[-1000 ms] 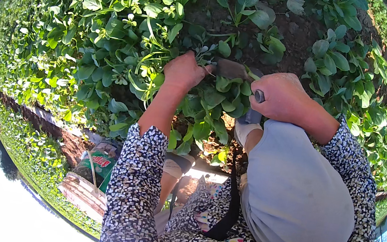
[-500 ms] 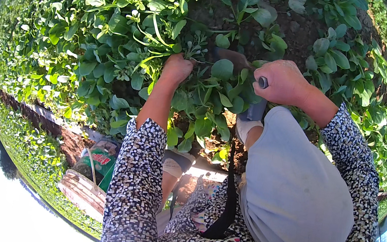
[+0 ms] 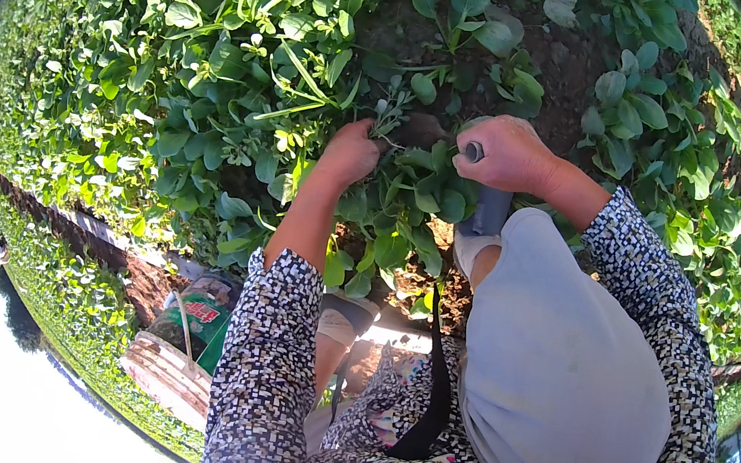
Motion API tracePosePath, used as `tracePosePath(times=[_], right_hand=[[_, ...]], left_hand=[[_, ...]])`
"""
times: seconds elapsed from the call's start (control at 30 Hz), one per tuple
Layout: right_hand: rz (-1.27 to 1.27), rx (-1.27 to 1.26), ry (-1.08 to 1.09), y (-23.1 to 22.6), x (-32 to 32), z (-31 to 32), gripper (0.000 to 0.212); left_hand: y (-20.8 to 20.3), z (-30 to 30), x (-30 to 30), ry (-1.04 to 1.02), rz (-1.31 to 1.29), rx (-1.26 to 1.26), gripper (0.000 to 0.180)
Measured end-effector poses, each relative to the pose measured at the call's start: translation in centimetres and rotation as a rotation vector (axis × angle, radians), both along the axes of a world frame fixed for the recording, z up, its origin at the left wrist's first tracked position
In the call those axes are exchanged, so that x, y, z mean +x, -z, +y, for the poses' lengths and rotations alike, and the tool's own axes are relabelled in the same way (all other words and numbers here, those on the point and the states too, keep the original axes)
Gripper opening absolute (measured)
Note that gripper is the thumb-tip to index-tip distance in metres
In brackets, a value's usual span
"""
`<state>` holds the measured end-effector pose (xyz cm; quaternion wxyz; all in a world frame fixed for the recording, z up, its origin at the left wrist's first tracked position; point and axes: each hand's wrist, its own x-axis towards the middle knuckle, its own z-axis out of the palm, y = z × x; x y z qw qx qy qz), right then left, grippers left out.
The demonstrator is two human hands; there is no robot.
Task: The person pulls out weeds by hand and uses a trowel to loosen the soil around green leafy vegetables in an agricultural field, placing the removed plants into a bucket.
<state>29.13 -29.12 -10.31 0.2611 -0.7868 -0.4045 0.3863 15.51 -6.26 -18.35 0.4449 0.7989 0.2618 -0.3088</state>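
Observation:
My left hand (image 3: pixel 351 152) is closed in a pinch at the base of a small grey-green weed (image 3: pixel 392 112), among the broad-leaved green plants (image 3: pixel 414 195). A pale stem shows beside its fingertips. Just to the right, my right hand (image 3: pixel 511 154) is wrapped round the handle of a trowel-like hand tool (image 3: pixel 473 151), whose tubular end pokes out of the fist. Its flat brownish blade lies low between the two hands, partly hidden by leaves, so its exact shape is unclear.
Leafy plants (image 3: pixel 213 64) crowd the left, with bare dark soil (image 3: pixel 562 69) ahead. My bent knee in grey cloth (image 3: pixel 563 356) is close below my right hand. A dirty white bucket (image 3: pixel 167 372) with a green-and-red bag (image 3: pixel 202 317) stands at lower left.
My left hand has shifted right and slightly down, with the weed now raised clearer of the leaves. My right hand has moved a little left with the tool.

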Motion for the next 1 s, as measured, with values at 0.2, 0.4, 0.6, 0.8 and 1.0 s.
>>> tracePosePath(times=[0.2,0.4,0.6,0.8,1.0], right_hand=[[0.042,-0.002,0.224,-1.0,1.2,-2.4,0.028],[0.016,0.003,0.078,0.0,-0.8,-0.9,0.027],[0.024,0.049,0.16,1.3,-2.7,2.1,0.023],[0.009,0.031,0.119,2.3,-1.6,-1.0,0.021],[-0.006,0.092,0.149,4.0,-3.2,3.8,0.021]], left_hand=[[-4.9,0.6,-1.5,-0.946,-0.147,-0.409,0.016],[-5.8,0.2,0.8,-0.687,-0.457,-0.173,0.018],[-4.4,0.7,5.0,0.461,0.141,0.681,0.063],[-2.8,2.8,4.5,0.504,0.113,0.732,0.041],[-1.8,3.2,5.0,0.492,0.056,0.744,0.028]])
